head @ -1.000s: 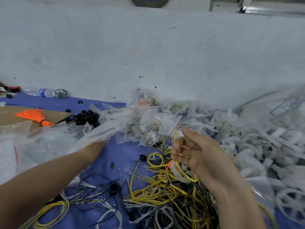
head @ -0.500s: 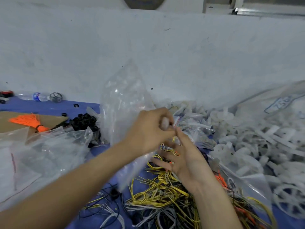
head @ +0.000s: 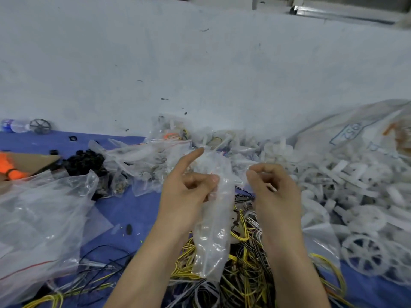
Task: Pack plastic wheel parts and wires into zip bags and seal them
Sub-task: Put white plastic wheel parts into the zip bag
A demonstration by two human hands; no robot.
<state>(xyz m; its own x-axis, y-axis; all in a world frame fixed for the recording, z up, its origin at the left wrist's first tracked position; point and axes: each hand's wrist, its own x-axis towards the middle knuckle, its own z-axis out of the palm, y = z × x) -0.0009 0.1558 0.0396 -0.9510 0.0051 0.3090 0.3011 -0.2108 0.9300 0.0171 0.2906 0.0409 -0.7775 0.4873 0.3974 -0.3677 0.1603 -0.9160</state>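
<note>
I hold a clear, limp zip bag (head: 211, 223) upright over the tangle of yellow, black and white wires (head: 244, 276). My left hand (head: 186, 190) grips the bag's upper left side between thumb and curled fingers, index finger pointing up. On the right side of the bag's mouth, my right hand (head: 273, 192) has its fingers curled and seems to pinch the thin film there. White plastic wheel parts (head: 347, 185) are heaped to the right, with a whole spoked wheel (head: 364, 254) at the heap's near edge. I see nothing inside the bag.
Large clear bags (head: 40, 218) lie crumpled at left on the blue cloth (head: 124, 210). Behind them are black parts (head: 84, 161), an orange bundle (head: 9, 167) on cardboard (head: 33, 157), a bottle (head: 15, 125) and filled small bags (head: 155, 156). A big printed sack (head: 355, 134) leans at right.
My left hand fetched a zip bag from the left and brought it to the middle. The right hand let go of the yellow wire and rose to the bag's mouth.
</note>
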